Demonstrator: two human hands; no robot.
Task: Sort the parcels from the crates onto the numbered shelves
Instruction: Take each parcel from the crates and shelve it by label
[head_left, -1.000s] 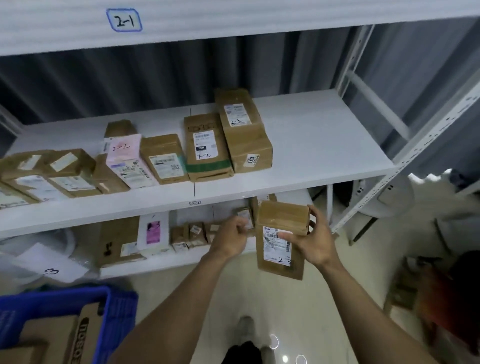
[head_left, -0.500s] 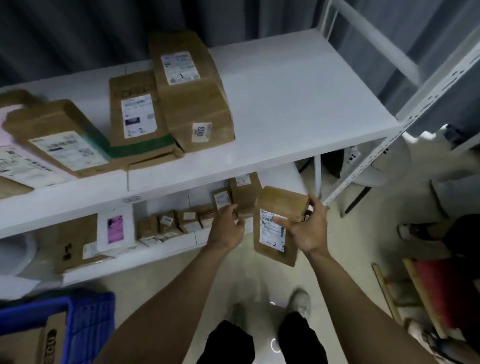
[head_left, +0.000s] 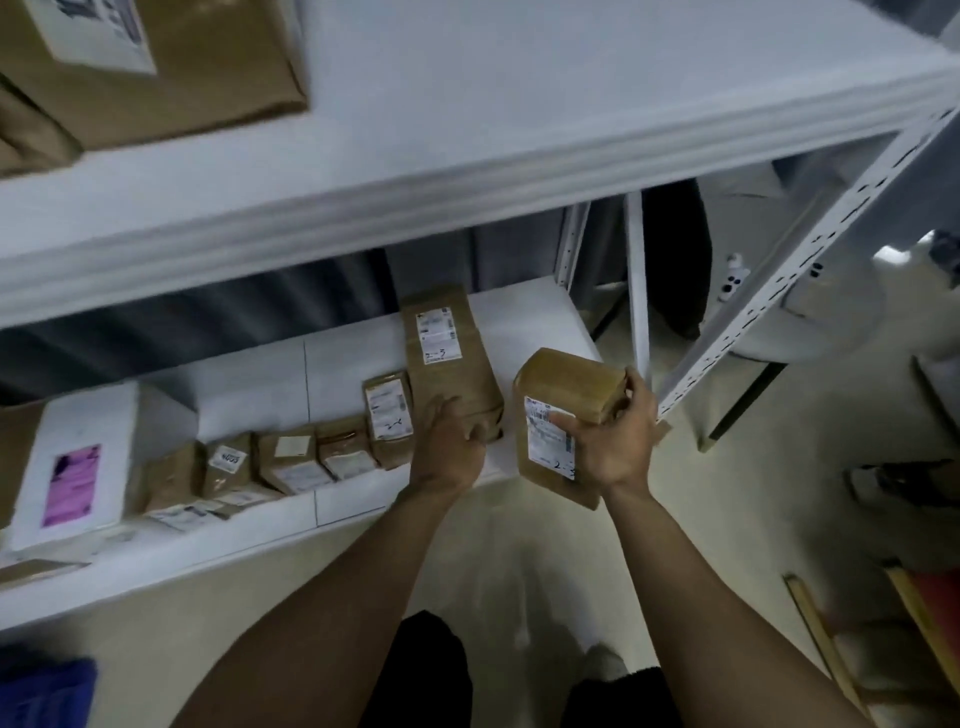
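As left grip clasps long parcel, right grip half-hides box.

The lower shelf is white, the parcels on it are brown with white labels, the box at its left end is white with a pink label, the curtain behind it is grey, the crate below its left end is blue

Bare lower shelf right of tall parcel (upper shelf overhangs); left crowded
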